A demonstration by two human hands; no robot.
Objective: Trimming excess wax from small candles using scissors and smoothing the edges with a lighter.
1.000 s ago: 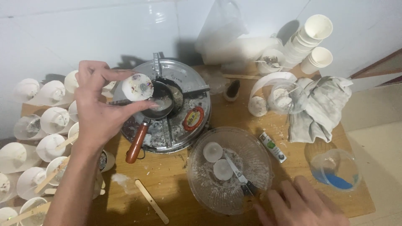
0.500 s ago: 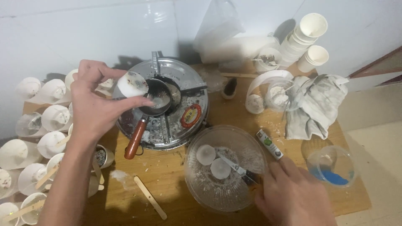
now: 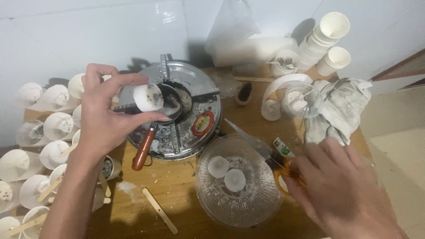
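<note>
White wax disc (image 3: 148,98) pinched in left hand (image 3: 104,117); right hand (image 3: 341,186) grips scissors (image 3: 261,148).

Soft, even indoor light falls from above and in front, leaving the white wall (image 3: 88,35) bright. The left hand (image 3: 104,117) casts a dark shadow on the wall behind it. The metal stove top (image 3: 195,84) shows mild glare. The right hand (image 3: 341,186) is motion-blurred; the paper cups (image 3: 26,163) at the left edge look soft.

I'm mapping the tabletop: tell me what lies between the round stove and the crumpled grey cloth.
In the head view, between the stove and cloth lie bare wood, a small dark object and white cups.
</note>
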